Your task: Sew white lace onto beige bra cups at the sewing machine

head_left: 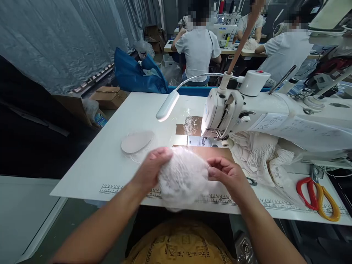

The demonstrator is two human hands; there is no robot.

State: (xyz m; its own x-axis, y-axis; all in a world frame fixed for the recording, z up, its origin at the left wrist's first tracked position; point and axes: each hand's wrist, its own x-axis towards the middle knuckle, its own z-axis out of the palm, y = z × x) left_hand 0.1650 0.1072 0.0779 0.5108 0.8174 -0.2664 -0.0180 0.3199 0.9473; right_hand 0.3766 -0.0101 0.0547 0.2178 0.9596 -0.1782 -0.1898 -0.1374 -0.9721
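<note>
A rounded piece of white lace fabric [183, 178], blurred a little by motion, hangs between my hands over the front edge of the table. My left hand [155, 163] grips its left upper side, thumb on top. The fingertips of my right hand [224, 170] pinch its right edge. Just beyond the lace stands a white sewing machine [222, 110], its needle area lit by a lamp [168, 105]. A pale oval pad [137, 142] with sheer fabric around it lies on the table to the left.
White lace pieces [264, 154] are heaped under the machine arm. Scissors with red and yellow handles [319, 198] lie at the right front. A printed ruler [220, 200] runs along the table edge. A blue bag [137, 71] is behind; several people sit at machines farther back.
</note>
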